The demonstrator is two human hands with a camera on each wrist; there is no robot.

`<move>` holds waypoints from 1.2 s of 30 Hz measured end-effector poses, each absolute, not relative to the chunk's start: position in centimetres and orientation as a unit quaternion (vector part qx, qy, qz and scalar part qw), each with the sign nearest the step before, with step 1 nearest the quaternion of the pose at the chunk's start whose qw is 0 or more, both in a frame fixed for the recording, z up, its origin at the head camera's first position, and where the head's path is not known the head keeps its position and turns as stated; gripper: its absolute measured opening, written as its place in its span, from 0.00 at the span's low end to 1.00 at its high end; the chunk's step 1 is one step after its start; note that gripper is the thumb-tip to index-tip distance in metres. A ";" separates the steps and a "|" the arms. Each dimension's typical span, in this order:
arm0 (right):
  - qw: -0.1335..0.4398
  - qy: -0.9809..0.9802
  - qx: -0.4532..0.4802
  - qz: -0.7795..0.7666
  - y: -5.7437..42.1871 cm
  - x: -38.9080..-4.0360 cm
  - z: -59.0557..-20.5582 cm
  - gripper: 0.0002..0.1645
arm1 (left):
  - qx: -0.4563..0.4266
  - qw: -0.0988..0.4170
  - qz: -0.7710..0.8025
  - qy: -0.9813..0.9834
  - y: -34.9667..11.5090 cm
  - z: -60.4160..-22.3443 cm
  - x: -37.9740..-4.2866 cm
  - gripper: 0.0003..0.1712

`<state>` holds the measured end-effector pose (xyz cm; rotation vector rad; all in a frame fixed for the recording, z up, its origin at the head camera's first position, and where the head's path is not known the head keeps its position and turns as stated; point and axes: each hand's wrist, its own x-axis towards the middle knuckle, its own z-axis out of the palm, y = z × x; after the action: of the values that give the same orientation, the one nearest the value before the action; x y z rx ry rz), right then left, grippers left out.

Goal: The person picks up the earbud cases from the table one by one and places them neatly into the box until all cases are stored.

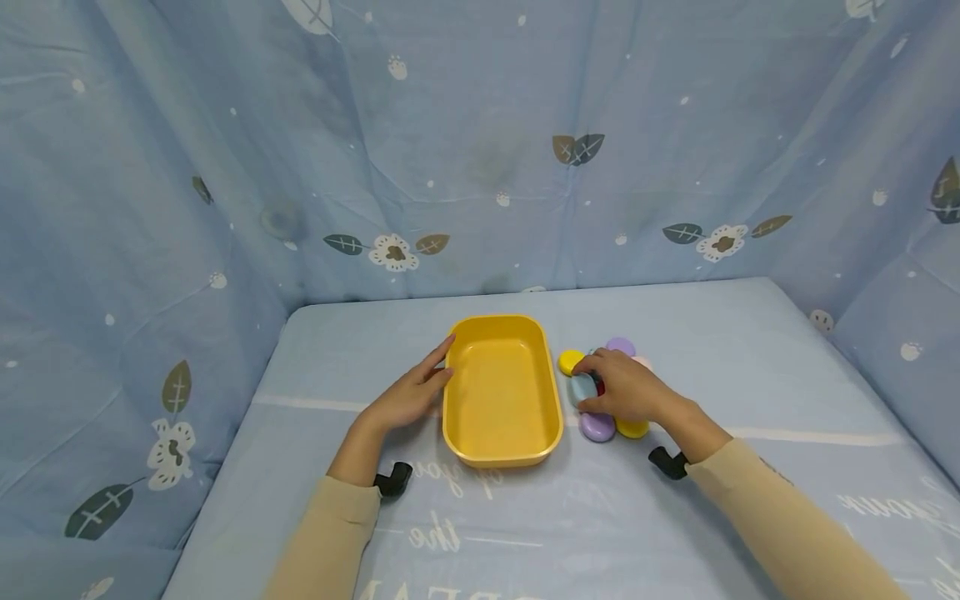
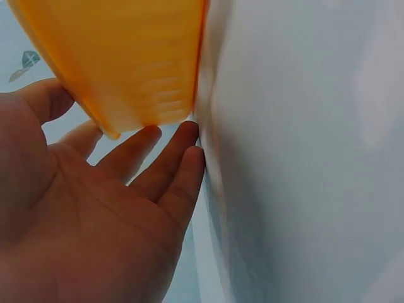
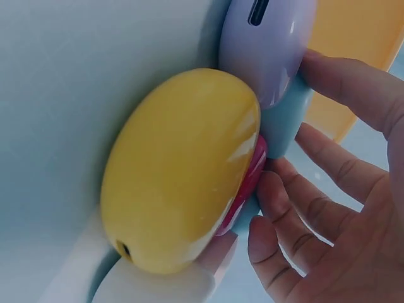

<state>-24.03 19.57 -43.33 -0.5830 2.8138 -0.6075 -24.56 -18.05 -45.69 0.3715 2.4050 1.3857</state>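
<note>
A yellow tray (image 1: 502, 454), rectangular with rounded corners, stands on the table. My left hand (image 1: 405, 400) rests along its left side, fingers fairly straight, touching the wall; the left wrist view shows this hand (image 2: 107, 189) beside the tray's outer wall (image 2: 139, 57). Right of the tray, my right hand (image 1: 630, 385) pinches a light-blue glossy rounded piece (image 1: 582, 390) between thumb and fingers. Around it lie similar pieces: purple (image 1: 597, 427), yellow (image 1: 632, 428), another yellow (image 1: 571, 362). A red piece (image 3: 247, 183) shows partly behind the large yellow one (image 3: 183, 170).
A purple piece (image 1: 621, 345) and a pale pink one (image 1: 642, 362) lie behind the right hand. Pale-blue cloth with printed lettering (image 1: 442, 533) covers the table. A patterned blue curtain (image 1: 480, 167) rises behind and at both sides.
</note>
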 end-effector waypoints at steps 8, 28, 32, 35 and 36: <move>0.095 0.953 -0.196 -0.212 19.7 -23.9 -43.8 0.33 | 0.139 0.174 0.495 0.840 -18.2 -45.9 -24.3 0.35; 0.103 0.951 -0.184 -0.224 20.0 -23.7 -42.4 0.34 | 0.158 0.163 0.493 0.840 -18.1 -46.2 -24.3 0.35; 0.104 0.950 -0.190 -0.226 19.9 -23.7 -42.0 0.35 | 0.157 0.161 0.495 0.839 -18.1 -46.3 -24.3 0.36; 0.102 0.948 -0.200 -0.225 19.9 -23.8 -41.6 0.36 | 0.157 0.160 0.496 0.839 -18.2 -46.3 -24.3 0.35; 0.103 0.948 -0.201 -0.226 19.9 -23.8 -41.5 0.36 | 0.157 0.160 0.496 0.839 -18.2 -46.3 -24.4 0.35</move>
<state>-23.76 19.88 -41.47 -0.5931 2.7969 -0.6659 -24.37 -18.22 -46.25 0.4490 2.3954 1.4178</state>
